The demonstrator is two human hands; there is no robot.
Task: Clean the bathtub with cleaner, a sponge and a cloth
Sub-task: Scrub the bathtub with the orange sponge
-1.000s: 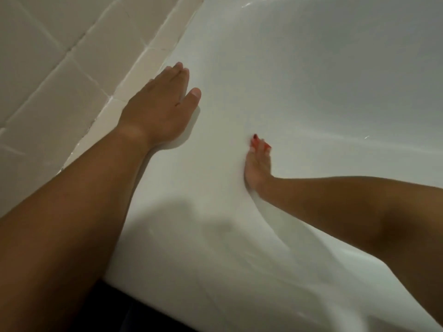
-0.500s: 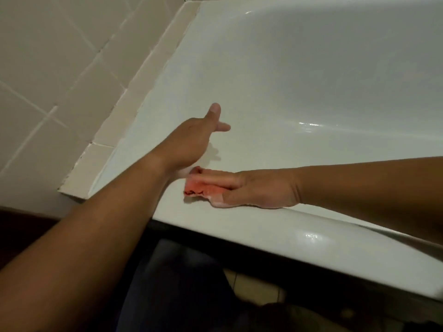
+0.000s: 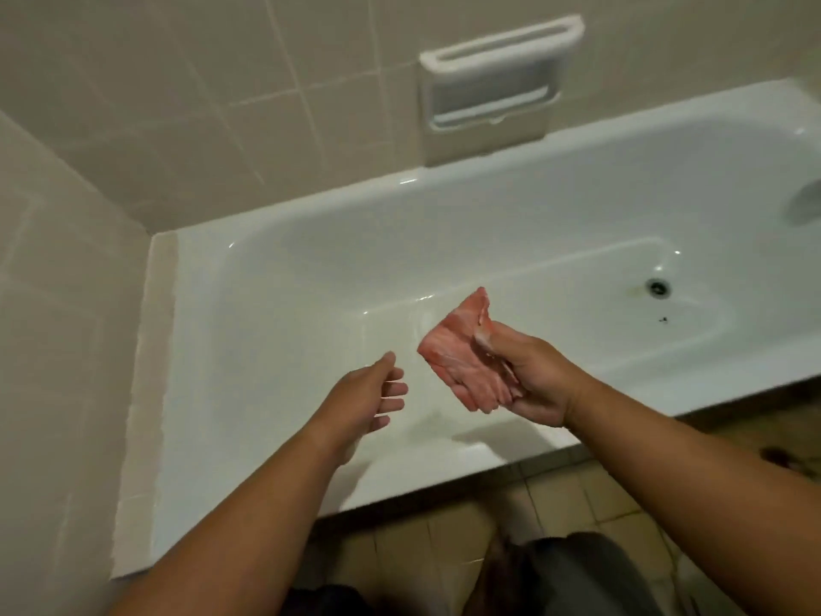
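Whereas pressed on bathtub rim (image 3: pixel 266 482) before, sponge (image 3: pixel 462 355) lifted, right hand (image 3: pixel 531 386) fingers grasping; left hand (image 3: pixel 362 406) released.

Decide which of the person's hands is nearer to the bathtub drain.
Right. The right hand, holding the pink sponge, is left of the drain; the left hand is farther left.
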